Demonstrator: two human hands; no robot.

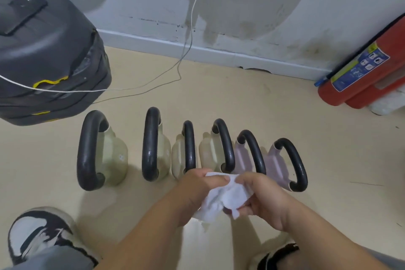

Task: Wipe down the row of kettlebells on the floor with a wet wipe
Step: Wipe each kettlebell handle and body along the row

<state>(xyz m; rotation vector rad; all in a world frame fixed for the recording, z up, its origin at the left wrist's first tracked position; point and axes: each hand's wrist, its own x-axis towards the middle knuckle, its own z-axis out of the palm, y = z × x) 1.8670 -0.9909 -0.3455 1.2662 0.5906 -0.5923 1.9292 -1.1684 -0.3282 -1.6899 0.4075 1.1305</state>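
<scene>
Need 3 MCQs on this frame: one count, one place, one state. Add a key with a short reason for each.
1. How many black-handled kettlebells stand in the floor row?
A) four
B) six
C) eight

2. Where is the red cylindrical fire extinguisher?
A) between two kettlebells
B) hung on a hook
C) at the right, by the white wall

3. The white crumpled wet wipe is:
A) held by the left hand and right hand
B) draped over a handle
C) flat on the floor

Key:
1 B: six handles count across the row.
2 C: it lies at the right edge near the wall's base.
3 A: fingers of both hands pinch it.
</scene>
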